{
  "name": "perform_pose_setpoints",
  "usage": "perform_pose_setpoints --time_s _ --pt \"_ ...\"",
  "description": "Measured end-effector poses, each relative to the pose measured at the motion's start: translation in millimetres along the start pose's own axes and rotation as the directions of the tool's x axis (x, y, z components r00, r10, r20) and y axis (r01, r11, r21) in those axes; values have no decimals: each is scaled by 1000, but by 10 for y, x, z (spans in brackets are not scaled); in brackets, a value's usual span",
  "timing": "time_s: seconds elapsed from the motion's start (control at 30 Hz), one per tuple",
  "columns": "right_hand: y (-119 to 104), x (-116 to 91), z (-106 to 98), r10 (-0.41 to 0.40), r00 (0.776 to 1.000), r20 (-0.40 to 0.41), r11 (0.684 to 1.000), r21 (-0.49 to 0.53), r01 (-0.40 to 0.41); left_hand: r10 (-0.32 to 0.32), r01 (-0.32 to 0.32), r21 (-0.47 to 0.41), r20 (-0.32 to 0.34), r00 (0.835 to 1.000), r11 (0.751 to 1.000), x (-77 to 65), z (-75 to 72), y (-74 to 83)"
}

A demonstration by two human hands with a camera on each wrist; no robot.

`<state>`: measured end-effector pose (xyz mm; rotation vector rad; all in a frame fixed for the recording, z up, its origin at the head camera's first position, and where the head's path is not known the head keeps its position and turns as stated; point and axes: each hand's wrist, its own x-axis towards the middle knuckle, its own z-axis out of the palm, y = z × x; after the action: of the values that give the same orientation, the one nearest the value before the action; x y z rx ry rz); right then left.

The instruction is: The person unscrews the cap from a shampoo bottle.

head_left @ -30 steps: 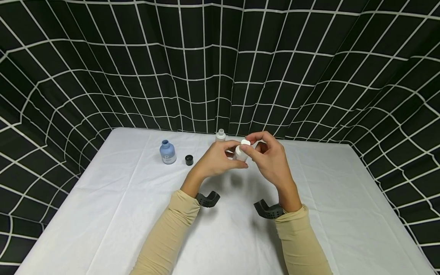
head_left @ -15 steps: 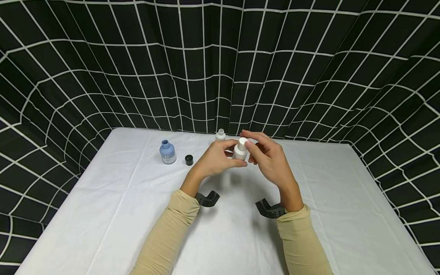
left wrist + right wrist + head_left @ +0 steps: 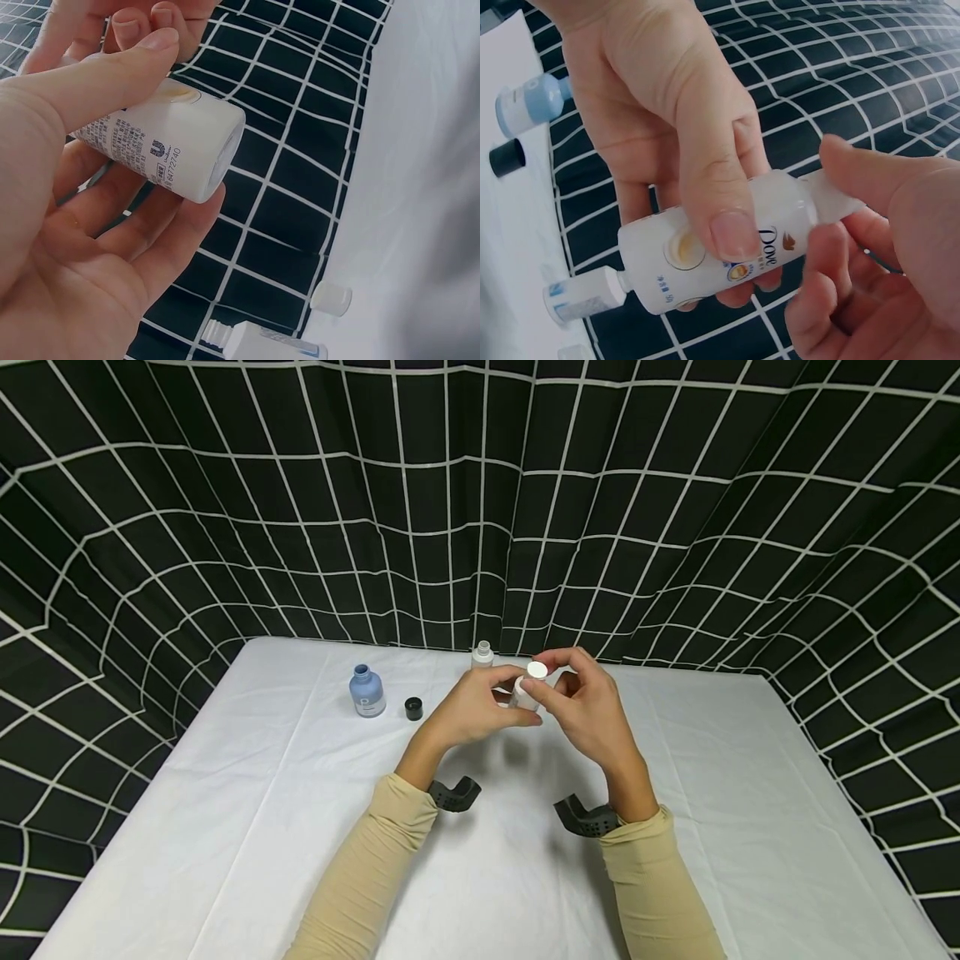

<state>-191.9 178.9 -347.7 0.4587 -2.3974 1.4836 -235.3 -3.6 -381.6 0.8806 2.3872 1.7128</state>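
A white Dove bottle (image 3: pixel 667 251) is held up above the table, tilted, with its base toward the table's back in the left wrist view. My left hand (image 3: pixel 474 703) grips its body, thumb (image 3: pixel 724 187) on one side and fingers round the other. At the bottle's top is a white cap (image 3: pixel 536 670), which my right hand (image 3: pixel 592 706) pinches between thumb and fingers. Those fingers partly hide the cap in the right wrist view. Printed text and a logo show on the bottle's side (image 3: pixel 180 142) in the left wrist view.
Behind my left hand stands a small white bottle (image 3: pixel 482 655) with its threaded neck bare. A loose white cap (image 3: pixel 331 298) lies near it. To the left are an uncapped blue bottle (image 3: pixel 367 693) and a black cap (image 3: pixel 413 708). A gridded black curtain (image 3: pixel 480 510) surrounds the white-covered table (image 3: pixel 300 827).
Half a second ago my right fingers were loosened and swung forward off the cap. They have come back round it and pinch it again. My left hand stays in place on the bottle.
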Motion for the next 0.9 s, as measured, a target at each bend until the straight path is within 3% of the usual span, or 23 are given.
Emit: perform_pose_setpoints --time_s 0.23,0.4,0.57,0.9 --pt "-22 -3 -39 -42 997 60 999 -18 43 -6 6 -15 -7 1000 1000 13 -23 -6" --pt "-43 -9 -54 -12 997 81 1000 3 11 -11 11 -42 -5 1000 999 15 -19 -24" --pt "-39 -6 -41 -1 998 67 999 41 -2 -9 9 -40 3 1000 999 11 -10 -32" --pt "-16 0 -20 2 1000 11 1000 14 -2 18 -19 24 17 1000 1000 14 0 -54"
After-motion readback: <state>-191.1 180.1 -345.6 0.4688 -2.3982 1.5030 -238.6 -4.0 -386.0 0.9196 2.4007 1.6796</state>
